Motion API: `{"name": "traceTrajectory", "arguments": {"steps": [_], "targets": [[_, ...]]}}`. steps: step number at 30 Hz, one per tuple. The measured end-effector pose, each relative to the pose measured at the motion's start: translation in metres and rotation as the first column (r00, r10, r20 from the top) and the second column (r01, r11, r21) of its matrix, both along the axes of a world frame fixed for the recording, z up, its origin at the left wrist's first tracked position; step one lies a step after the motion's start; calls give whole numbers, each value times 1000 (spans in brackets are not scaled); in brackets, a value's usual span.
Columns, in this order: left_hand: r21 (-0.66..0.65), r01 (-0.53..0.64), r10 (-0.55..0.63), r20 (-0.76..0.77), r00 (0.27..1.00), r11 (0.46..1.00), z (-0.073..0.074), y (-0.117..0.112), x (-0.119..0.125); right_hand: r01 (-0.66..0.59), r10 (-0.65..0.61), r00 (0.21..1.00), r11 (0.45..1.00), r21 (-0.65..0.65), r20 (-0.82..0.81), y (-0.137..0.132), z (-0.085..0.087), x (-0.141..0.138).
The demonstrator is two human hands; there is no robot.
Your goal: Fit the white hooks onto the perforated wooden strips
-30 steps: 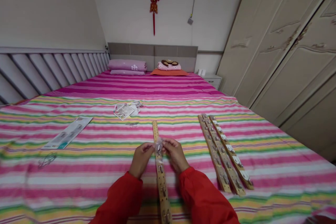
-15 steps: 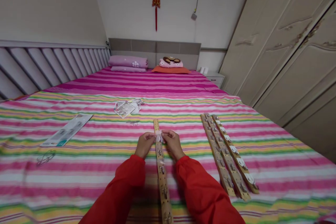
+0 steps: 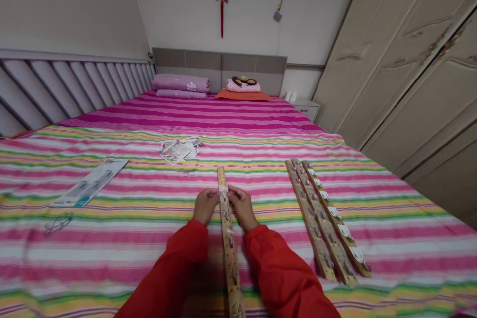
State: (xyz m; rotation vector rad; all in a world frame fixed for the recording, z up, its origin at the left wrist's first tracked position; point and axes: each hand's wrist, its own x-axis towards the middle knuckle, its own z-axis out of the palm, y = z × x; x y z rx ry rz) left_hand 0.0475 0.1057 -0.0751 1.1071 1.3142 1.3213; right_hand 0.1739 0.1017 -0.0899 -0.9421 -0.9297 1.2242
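Note:
A narrow wooden strip (image 3: 228,238) with small holes lies lengthwise in front of me. Several metal hooks on clear backings sit along it. Near its far end, a clear film-like pad (image 3: 223,189) with a small metal hook lies across the wood. My left hand (image 3: 205,205) pinches the pad's left edge, close against the strip. On the other side, my right hand (image 3: 241,206) has thumb and fingers closed at the pad's right edge. Fingertips partly cover the pad's sides.
Three similar hook-bearing strips (image 3: 324,221) lie to the right, one with white pieces. Flat packaging (image 3: 89,183) and a wire-like bundle (image 3: 58,223) lie left. Further back are clear packets (image 3: 181,150) and a small metal item (image 3: 187,172). The striped bedspread (image 3: 149,258) extends all around.
Both hands have drawn slightly closer to the strip, and the clear pad looks flatter against the wood. My view has tilted down a little.

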Motion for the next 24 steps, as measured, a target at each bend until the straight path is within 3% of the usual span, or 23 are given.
{"name": "traceTrajectory", "arguments": {"steps": [6,14,24], "targets": [[11,-1,1,-6,1000,1000,-8,2,0,42,-43,997,999,18,64,4,-10,-1],[-2,6,-6,6,1000,1000,-10,3,0,49,-50,995,999,16,90,4,-11,-2],[14,-68,68,4,998,998,-20,5,3,52,-61,982,997,57,176,8,-22,-1]]}}
